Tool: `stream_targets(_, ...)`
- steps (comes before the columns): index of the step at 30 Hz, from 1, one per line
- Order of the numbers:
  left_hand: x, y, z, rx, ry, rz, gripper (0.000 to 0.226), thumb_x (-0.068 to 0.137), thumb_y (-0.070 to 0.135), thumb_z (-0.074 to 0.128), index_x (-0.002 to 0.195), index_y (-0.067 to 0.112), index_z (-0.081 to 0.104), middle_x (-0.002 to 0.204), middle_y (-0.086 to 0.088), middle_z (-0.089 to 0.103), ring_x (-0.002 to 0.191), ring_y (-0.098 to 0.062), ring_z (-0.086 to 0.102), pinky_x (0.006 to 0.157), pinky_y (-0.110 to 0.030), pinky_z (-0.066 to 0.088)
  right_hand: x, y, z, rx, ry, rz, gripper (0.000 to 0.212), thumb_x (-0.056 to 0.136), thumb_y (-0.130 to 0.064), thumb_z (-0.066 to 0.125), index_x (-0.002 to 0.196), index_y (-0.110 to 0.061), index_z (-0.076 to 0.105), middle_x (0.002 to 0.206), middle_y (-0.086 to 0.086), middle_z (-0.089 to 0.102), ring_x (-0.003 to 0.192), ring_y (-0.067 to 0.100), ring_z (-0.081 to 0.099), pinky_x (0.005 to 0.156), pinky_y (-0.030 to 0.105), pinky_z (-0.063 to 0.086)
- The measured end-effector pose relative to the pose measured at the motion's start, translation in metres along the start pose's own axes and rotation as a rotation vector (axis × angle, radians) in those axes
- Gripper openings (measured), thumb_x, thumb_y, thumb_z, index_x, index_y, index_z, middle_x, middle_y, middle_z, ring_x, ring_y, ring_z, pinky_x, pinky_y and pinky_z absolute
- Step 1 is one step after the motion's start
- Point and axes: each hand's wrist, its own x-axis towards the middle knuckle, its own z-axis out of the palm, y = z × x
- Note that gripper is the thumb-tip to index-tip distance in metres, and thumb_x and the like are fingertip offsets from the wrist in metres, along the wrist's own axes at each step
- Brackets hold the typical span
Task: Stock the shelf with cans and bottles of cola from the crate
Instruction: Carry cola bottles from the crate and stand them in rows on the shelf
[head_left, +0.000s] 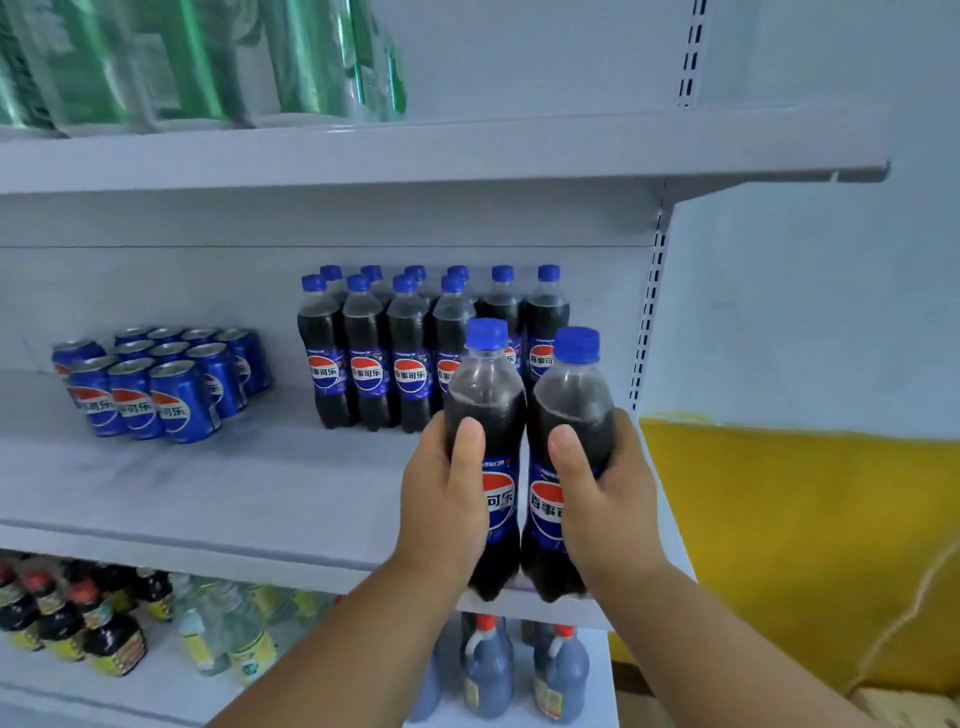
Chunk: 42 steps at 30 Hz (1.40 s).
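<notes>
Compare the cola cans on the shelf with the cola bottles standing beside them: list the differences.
The cola cans are short, opaque blue metal with silver tops; the shelved cola bottles are tall, clear plastic showing dark cola, with blue screw caps. The cans stand as a block on the left of the shelf; the bottles stand in rows to their right, nearer the back panel. Both carry the same red, white and blue logo and stand upright.

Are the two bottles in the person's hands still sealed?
Capped, at least: the left bottle and right bottle each wear a blue cap, with cola up to the shoulder. Unbroken seals: cannot tell.
</notes>
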Motion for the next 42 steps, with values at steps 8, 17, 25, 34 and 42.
stream_targets(8, 0.038, -0.040, -0.001, -0.047, -0.072, 0.052, 0.037, 0.081, 0.065, 0.039, 0.103, 0.043, 0.059, 0.098, 0.035, 0.067, 0.097, 0.010, 0.062, 0.078, -0.006, 0.044, 0.022, 0.028, 0.026, -0.080, 0.122, -0.030, 0.039, 0.069, -0.061, 0.060, 0.099, -0.037, 0.057, 0.090, -0.028, 0.070, 0.084, -0.005, 0.067, 0.071, 0.016, 0.052)
stream_targets(17, 0.071, -0.069, 0.001, -0.125, -0.110, 0.182, 0.051, 0.087, 0.077, 0.038, 0.120, 0.041, 0.052, 0.114, 0.039, 0.062, 0.112, 0.009, 0.059, 0.090, -0.008, 0.042, 0.052, 0.052, 0.040, -0.193, 0.190, -0.092, 0.031, 0.074, -0.062, 0.056, 0.096, -0.040, 0.054, 0.090, -0.032, 0.068, 0.086, -0.002, 0.067, 0.075, 0.023, 0.053)
stream_targets(25, 0.095, -0.084, 0.017, -0.125, -0.088, 0.219, 0.048, 0.087, 0.078, 0.035, 0.118, 0.044, 0.049, 0.112, 0.045, 0.058, 0.109, 0.017, 0.055, 0.090, -0.004, 0.038, 0.080, 0.068, 0.043, -0.216, 0.232, -0.139, 0.031, 0.076, -0.059, 0.054, 0.091, -0.032, 0.053, 0.080, -0.013, 0.067, 0.075, -0.001, 0.063, 0.067, 0.015, 0.050)
stream_targets(34, 0.103, -0.083, 0.024, -0.088, -0.057, 0.211, 0.054, 0.085, 0.081, 0.032, 0.119, 0.043, 0.048, 0.110, 0.050, 0.055, 0.107, 0.023, 0.052, 0.089, 0.000, 0.036, 0.092, 0.071, 0.041, -0.243, 0.225, -0.128, 0.036, 0.074, -0.062, 0.055, 0.093, -0.032, 0.052, 0.077, -0.018, 0.067, 0.075, -0.004, 0.063, 0.067, 0.016, 0.049)
stream_targets(42, 0.101, -0.073, 0.005, 0.151, -0.258, 0.078, 0.060, 0.087, 0.068, 0.032, 0.135, 0.035, 0.047, 0.112, 0.031, 0.055, 0.102, 0.019, 0.053, 0.085, 0.000, 0.034, 0.087, 0.060, 0.029, -0.364, 0.098, 0.032, 0.038, 0.072, -0.056, 0.068, 0.098, -0.034, 0.049, 0.091, -0.012, 0.067, 0.086, 0.003, 0.066, 0.082, 0.039, 0.056)
